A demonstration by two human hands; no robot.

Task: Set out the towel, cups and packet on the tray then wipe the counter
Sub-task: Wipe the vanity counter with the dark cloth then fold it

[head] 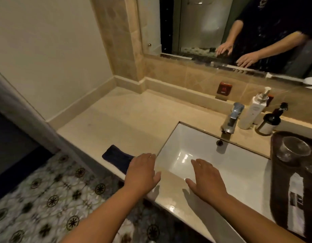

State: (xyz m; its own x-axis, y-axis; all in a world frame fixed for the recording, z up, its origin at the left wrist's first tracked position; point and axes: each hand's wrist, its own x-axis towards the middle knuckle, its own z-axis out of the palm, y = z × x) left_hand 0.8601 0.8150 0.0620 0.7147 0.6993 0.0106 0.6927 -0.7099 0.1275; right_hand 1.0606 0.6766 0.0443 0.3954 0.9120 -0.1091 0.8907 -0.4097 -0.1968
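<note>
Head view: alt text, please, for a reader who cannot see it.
Two bare hands, left hand and right hand, hover open at the front edge of a white sink. A dark cloth lies left; a dark tray with glass cups sits right.

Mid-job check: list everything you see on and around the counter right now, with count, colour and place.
Counter: one, beige stone, left of and around the sink.
Sink: one, white, set into the counter.
Tap: one, chrome, behind the sink.
Pump bottles: two, white and dark with a pale label, right of the tap.
Tray: one, dark brown, right of the sink.
Cups: at least two, clear, on the tray's far end.
Packet: one, white with dark print, on the tray.
Cloth: one, dark blue, counter's front edge, left of the sink.
Mirror: one, on the back wall.
Left hand: open, beside the cloth.
Right hand: open, over the sink's front rim.
</note>
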